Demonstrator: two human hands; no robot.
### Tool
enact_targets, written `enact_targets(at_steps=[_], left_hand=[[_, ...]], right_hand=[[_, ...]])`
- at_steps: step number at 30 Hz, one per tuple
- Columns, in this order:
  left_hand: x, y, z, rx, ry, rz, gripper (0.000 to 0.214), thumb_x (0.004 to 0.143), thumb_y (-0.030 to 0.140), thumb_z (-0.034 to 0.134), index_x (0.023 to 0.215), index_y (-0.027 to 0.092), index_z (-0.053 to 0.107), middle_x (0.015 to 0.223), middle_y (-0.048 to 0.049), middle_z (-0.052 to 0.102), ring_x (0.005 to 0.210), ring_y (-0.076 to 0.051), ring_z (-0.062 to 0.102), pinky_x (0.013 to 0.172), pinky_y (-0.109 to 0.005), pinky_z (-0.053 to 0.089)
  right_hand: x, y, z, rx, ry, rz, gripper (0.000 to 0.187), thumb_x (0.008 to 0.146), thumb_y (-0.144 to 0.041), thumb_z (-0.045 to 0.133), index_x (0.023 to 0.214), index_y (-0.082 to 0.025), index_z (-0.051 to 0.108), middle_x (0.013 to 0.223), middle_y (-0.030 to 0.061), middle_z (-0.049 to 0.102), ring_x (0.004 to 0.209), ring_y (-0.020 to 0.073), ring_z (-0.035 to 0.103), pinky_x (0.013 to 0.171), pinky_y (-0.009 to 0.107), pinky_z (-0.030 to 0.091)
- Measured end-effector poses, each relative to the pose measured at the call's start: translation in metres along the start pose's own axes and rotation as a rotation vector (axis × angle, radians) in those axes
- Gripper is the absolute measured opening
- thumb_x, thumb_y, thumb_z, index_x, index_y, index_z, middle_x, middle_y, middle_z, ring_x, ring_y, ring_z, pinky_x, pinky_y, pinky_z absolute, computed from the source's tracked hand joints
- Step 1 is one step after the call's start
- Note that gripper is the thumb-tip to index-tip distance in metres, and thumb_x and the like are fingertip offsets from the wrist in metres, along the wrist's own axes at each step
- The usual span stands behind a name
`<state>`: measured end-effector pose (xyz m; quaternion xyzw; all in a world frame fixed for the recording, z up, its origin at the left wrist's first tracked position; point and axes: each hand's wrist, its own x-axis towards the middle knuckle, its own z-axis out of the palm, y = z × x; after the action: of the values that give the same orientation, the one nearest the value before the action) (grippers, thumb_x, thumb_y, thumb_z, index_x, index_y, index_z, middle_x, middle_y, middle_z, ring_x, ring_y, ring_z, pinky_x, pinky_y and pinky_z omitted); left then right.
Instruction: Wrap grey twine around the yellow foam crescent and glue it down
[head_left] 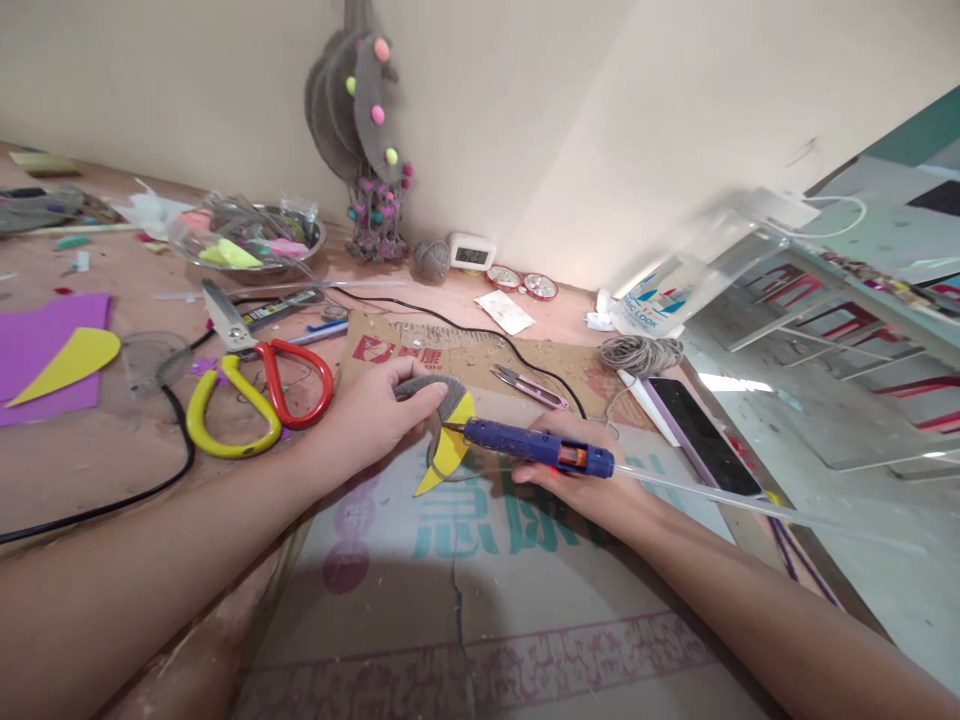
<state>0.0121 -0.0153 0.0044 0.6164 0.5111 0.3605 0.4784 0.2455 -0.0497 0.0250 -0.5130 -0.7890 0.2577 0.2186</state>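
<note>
My right hand [564, 465] is wrapped round a blue hot glue gun [510, 440], with a long clear glue stick [697, 487] coming out of its back end. The gun's nozzle points left, at a yellow piece [451, 455] beside grey yarn-like material [439, 392]. Thumb and fingers of my left hand [382, 410] pinch the grey part of this crescent-like piece just above the cardboard [420, 630]. Whether the nozzle touches the piece is hard to tell. Small thread snips [529, 385] lie beyond the glue gun.
Scissors [262, 385] with red and yellow handles lie left of the cardboard. Behind stand a bowl [315, 240], a grey yarn ball [430, 261] and a small clock [472, 251]. On the right are a yarn coil [641, 352], a phone [705, 432] and a plastic jug [675, 270].
</note>
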Motion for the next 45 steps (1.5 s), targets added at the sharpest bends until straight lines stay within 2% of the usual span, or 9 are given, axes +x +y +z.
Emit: enact_targets(at_steps=[8,14,25,45], left_hand=[[0.0,0.001,0.0002,-0.043,-0.006,-0.03,0.021,0.074,0.038,0.055,0.066,0.02,0.048,0.048,0.0064,0.048,0.043,-0.01,0.041,0.044,-0.019,0.029],[-0.0006,0.0043,-0.0005,0.03,0.005,0.006,0.021,0.076,0.035,0.054,0.064,0.02,0.048,0.049,0.007,0.047,0.046,-0.009,0.041,0.047,-0.018,0.031],[0.0014,-0.0004,0.0023,-0.072,-0.017,-0.042,0.022,0.076,0.039,0.053,0.066,0.02,0.047,0.043,0.0079,0.044,0.039,-0.008,0.039,0.042,-0.019,0.029],[-0.0001,0.0028,0.0017,-0.066,-0.04,-0.066,0.023,0.078,0.037,0.052,0.065,0.02,0.043,0.045,0.0082,0.042,0.042,-0.007,0.037,0.043,-0.017,0.028]], right_hand=[[-0.0021,0.0017,-0.0002,-0.024,-0.013,0.039,0.037,0.067,-0.056,0.065,0.068,-0.019,0.058,0.062,0.0012,0.06,0.059,0.0145,0.054,0.055,0.025,0.04],[-0.0023,0.0008,-0.0007,-0.028,-0.001,0.019,0.036,0.068,-0.054,0.065,0.066,-0.019,0.057,0.061,0.0005,0.059,0.058,0.0137,0.053,0.054,0.025,0.038],[-0.0013,0.0031,-0.0007,-0.051,0.03,0.023,0.042,0.065,-0.06,0.063,0.063,-0.018,0.058,0.059,0.0015,0.059,0.057,0.0143,0.053,0.051,0.025,0.038],[-0.0034,0.0068,-0.0027,-0.051,0.034,0.056,0.037,0.068,-0.055,0.065,0.065,-0.018,0.059,0.062,0.0015,0.059,0.062,0.0154,0.053,0.055,0.025,0.038]])
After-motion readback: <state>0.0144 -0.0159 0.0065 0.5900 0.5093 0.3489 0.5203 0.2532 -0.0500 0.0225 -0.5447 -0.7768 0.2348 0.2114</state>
